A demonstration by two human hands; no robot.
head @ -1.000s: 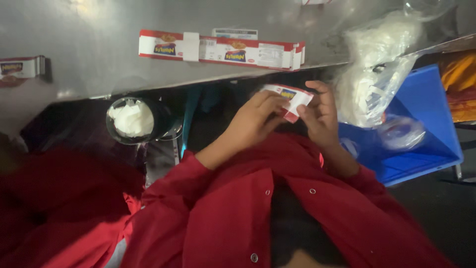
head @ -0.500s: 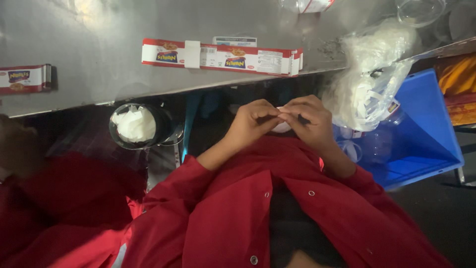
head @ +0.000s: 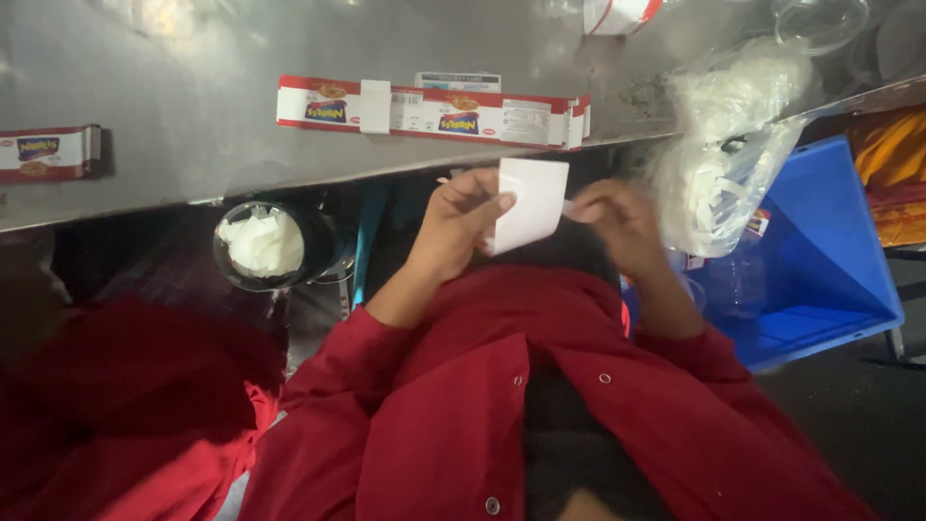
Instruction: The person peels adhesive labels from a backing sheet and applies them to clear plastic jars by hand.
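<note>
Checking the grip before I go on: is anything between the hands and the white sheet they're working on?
Nothing visible. The left hand pinches the white sheet at its left edge, and the right hand meets its right edge directly, below the metal table.

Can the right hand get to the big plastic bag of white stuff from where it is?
Probably yes. The right hand is just beside the plastic bag, with nothing between them. But its fingers pinch the edge of the white card, so it isn't free.
</note>
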